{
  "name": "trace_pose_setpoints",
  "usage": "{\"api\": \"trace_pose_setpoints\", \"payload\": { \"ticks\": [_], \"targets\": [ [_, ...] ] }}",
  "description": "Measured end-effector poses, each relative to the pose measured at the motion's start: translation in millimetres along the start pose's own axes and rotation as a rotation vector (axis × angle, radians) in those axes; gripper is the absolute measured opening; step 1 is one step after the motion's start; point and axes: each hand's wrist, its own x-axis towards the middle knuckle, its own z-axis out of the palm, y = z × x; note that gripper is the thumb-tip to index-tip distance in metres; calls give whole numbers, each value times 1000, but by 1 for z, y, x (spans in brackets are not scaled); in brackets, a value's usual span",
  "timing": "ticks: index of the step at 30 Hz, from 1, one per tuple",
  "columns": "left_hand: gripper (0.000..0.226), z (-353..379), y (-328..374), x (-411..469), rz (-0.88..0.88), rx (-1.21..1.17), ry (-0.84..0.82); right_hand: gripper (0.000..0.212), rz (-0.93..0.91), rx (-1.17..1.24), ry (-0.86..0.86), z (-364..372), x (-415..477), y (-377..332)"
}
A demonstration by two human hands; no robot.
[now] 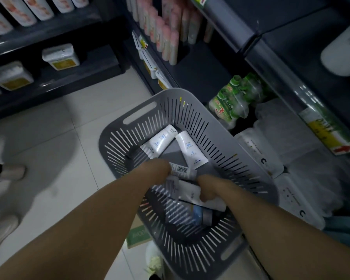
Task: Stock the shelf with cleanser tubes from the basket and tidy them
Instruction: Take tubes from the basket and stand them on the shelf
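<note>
Left hand: inside basket, fingers hidden, apparently gathering tubes.
Right hand: fingers closed around white tube for lifting.
Loose tubes: awaiting shelf.

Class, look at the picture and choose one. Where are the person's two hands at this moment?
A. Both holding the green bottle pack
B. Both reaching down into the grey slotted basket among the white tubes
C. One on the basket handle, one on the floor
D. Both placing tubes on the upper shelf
B: the left hand and the right hand are both down inside the grey basket, closed around white tubes lying there.
</note>
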Motion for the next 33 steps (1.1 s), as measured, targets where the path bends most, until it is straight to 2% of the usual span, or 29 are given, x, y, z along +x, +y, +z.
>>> {"api": "trace_pose_setpoints", "payload": {
  "ticks": [9,13,16,18,20,24,33],
  "targets": [
    [38,-73,-2,-81,-33,-300,154,60,-28,242,303,-64,-82,-15],
    [35,-119,-5,-130,-13,-440,257,39,-22,380,464,-90,-138,-12],
    [30,-153,-1,-171,17,-522,379,36,-38,549,518,-108,-185,-10],
    [18,-173,3,-197,41,-593,481,34,-73,596,586,-124,-220,-12],
    [17,-195,10,-224,60,-662,574,28,-103,609,682,-141,-258,-16],
    [33,-242,32,-290,201,-814,707,28,-173,639,852,-172,-338,-21],
    [23,-331,108,-405,552,-931,1086,29,-188,799,1365,-203,-502,-11]
  ]
}}
